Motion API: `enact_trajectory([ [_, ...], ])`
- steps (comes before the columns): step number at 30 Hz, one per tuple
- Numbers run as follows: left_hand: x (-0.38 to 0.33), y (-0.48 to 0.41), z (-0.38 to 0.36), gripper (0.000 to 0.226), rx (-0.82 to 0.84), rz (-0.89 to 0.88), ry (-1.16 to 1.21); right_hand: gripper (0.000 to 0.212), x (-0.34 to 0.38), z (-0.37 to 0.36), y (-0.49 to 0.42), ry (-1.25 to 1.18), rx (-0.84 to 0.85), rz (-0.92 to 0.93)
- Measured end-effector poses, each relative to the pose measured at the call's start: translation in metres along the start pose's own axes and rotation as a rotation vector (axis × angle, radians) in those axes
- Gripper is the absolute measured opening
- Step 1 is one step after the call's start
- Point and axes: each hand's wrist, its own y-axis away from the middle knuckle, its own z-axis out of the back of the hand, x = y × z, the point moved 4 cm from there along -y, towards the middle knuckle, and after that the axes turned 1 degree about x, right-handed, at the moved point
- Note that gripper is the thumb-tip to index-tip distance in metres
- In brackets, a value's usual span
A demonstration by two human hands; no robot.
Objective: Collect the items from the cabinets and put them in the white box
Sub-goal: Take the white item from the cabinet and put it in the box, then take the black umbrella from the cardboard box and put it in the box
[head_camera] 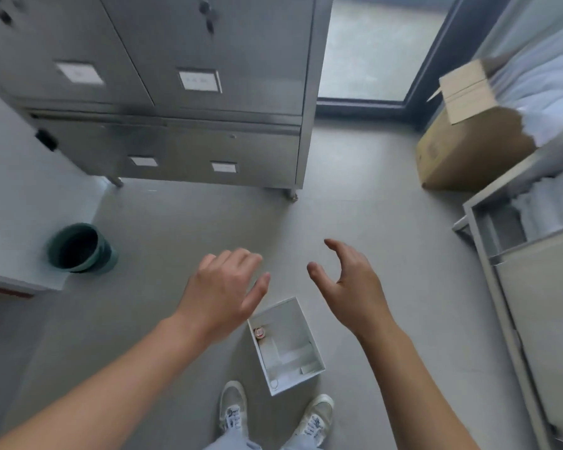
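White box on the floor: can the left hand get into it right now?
Probably yes, with a stoop. The open-topped white box sits on the grey floor by the shoes, uncovered; the empty left hand hangs over its corner with nothing between.

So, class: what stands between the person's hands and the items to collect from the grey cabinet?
The shut doors of the cabinet. Only bare floor separates the left hand and right hand from them.

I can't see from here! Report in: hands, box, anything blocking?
Left hand open, empty. Right hand open, empty. White box on floor, small round item inside. Cabinet ahead shut.
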Motion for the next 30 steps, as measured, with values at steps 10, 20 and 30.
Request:
enact_trajectory([
  [10, -0.071, 0.036, 0.169, 0.049, -0.180, -0.050, 0.018, 0.046, 0.102, 0.128, 0.087, -0.080, -0.214, 0.052],
  [20, -0.097, -0.001, 0.256, 0.045, -0.409, -0.238, 0.077, 0.054, 0.141, 0.204, 0.071, -0.022, -0.378, 0.073],
  [30, -0.099, -0.060, 0.292, 0.045, -0.356, -0.601, 0.191, 0.058, 0.167, 0.226, 0.079, -0.079, -0.678, -0.160],
])
